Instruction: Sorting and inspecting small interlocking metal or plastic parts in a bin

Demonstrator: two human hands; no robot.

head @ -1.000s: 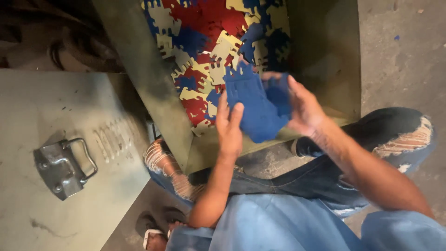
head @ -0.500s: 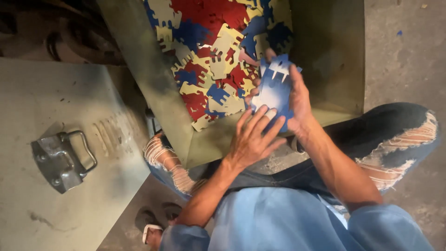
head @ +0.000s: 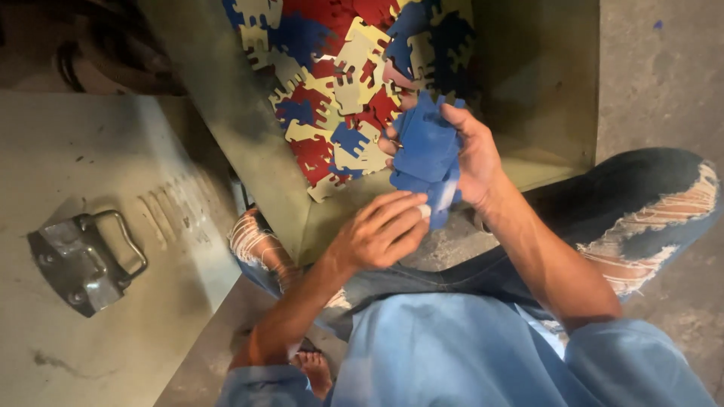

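Right hand [head: 471, 154] grasps a stack of blue cutout pieces [head: 424, 151], fingers curled over the top edge, thumb side hidden behind the stack. The stack is held tilted above the near edge of a shallow olive-green tray [head: 249, 151], just off the loose pile. Left hand [head: 377, 230] sits below the stack, fingertips [head: 411, 205] touching its lower corner where a pale patch shows; hand is half curled, not clenched, pinching lightly at the bottom edge. Cannot tell if it bears any of the weight.

Inside the tray: a jumbled pile of flat notched pieces [head: 332, 83] in red, blue and cream-yellow, overlapping, filling the far left part. The right part of the tray floor is bare and in shadow.

The person sits low, wearing ripped jeans [head: 648, 218] with a torn knee on the right side and a light blue shirt [head: 452, 354]. A bare foot [head: 313, 369] shows at the bottom, on the concrete floor [head: 664, 75].

On the left, a pale flat surface [head: 90, 151] carries a grey metal clamp-like part [head: 79, 260] with a wire loop handle, well apart from both hands.
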